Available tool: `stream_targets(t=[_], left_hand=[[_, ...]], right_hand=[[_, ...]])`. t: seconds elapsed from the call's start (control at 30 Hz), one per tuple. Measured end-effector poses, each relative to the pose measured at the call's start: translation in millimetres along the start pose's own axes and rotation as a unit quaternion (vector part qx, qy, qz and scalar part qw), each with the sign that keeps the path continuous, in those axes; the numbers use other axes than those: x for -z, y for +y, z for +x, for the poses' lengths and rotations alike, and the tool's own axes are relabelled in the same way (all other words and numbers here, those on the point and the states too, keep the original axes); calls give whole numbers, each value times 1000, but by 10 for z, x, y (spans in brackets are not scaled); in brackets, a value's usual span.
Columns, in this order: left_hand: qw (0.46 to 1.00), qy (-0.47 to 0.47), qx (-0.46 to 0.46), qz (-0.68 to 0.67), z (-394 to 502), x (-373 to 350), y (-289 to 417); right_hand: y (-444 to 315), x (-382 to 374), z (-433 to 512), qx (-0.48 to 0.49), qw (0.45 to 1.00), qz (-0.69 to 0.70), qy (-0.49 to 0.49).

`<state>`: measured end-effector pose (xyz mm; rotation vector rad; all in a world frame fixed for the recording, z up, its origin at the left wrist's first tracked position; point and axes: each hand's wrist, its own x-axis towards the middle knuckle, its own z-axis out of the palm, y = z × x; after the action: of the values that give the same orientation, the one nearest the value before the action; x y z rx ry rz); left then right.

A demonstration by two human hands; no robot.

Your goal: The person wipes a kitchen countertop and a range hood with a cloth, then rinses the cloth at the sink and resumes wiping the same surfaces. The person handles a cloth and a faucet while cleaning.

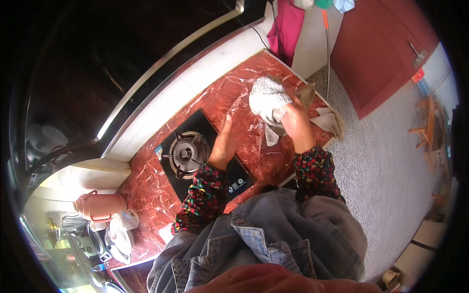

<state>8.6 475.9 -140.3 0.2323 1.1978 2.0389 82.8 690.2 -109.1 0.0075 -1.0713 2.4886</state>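
Observation:
My right hand (296,121) grips a bunched white and grey cloth (269,99) over the right part of a red marbled countertop (242,82). A corner of the cloth hangs down towards the counter. My left hand (223,143), empty with the thumb raised, is over the right edge of a black glass gas hob (198,121). The round burner (187,154) lies just left of it. A beige cloth (329,121) drapes over the counter's right edge, and a brownish piece (306,94) lies behind my right hand.
A pink thermos flask (100,206), a white tub (126,219) and a lidded pot (119,241) stand at the left. Dark cabinets (91,66) overhang the back. Pink cloth (287,33) hangs beyond the counter, near a red door (377,47). A wooden stool (427,121) stands far right.

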Motion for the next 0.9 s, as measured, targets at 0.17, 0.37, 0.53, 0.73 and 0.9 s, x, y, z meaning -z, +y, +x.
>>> stream_targets(t=[0.17, 0.37, 0.53, 0.73, 0.9], left_hand=[[993, -78, -48, -76, 264, -305, 0], [970, -51, -35, -234, 339, 282, -1], [969, -53, -13, -243, 388, -50, 266], [983, 116, -16, -138, 493, -375, 524], [964, 115, -190, 147, 662, -16, 591]], right_hand=[[240, -290, 21, -13, 993, 112, -27], [148, 103, 43, -135, 939, -315, -31], [424, 713, 25, -79, 994, 63, 49], [716, 183, 291, -114, 992, 26, -37], [728, -182, 415, -161, 985, 40, -49]])
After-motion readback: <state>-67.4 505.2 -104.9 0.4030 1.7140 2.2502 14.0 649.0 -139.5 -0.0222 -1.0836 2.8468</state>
